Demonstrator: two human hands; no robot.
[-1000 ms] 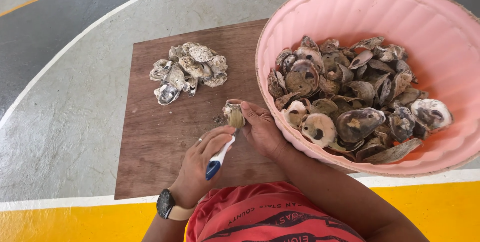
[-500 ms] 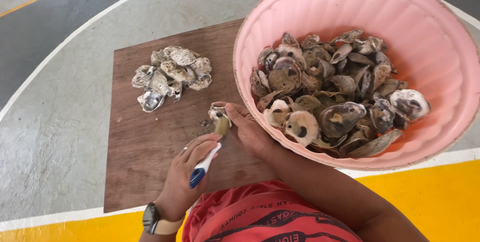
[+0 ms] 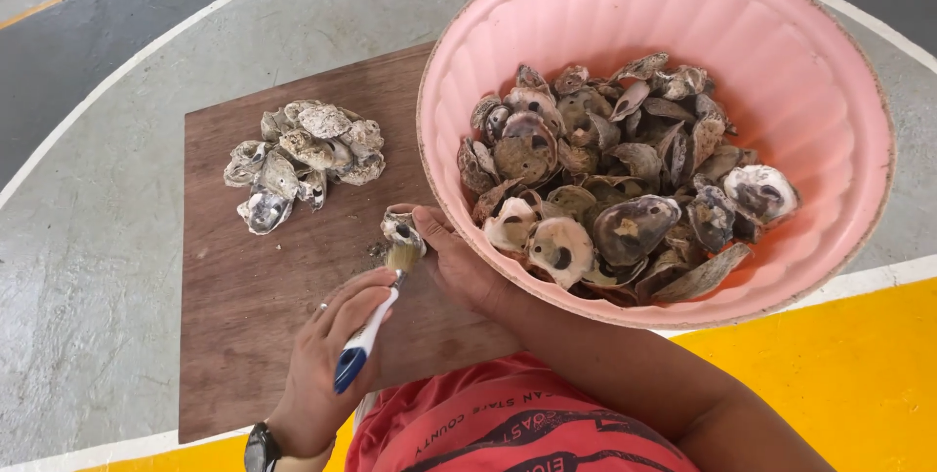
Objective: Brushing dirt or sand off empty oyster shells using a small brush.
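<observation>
A small, crusty grey shell is sitting above the brown board, pinched in the right hand, while the left hand is gripping a white-and-blue toothbrush against it.

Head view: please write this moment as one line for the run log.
left hand: holds toothbrush, bristles on shell | right hand: holds shell | board: shell pile | pink bowl: many shells

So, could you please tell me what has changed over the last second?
Little: the left hand keeps the toothbrush against the shell held by the right hand; both stay over the wooden board. No shell was picked up or put down. The shell pile and pink basin are unchanged; only the camera shifted.
</observation>
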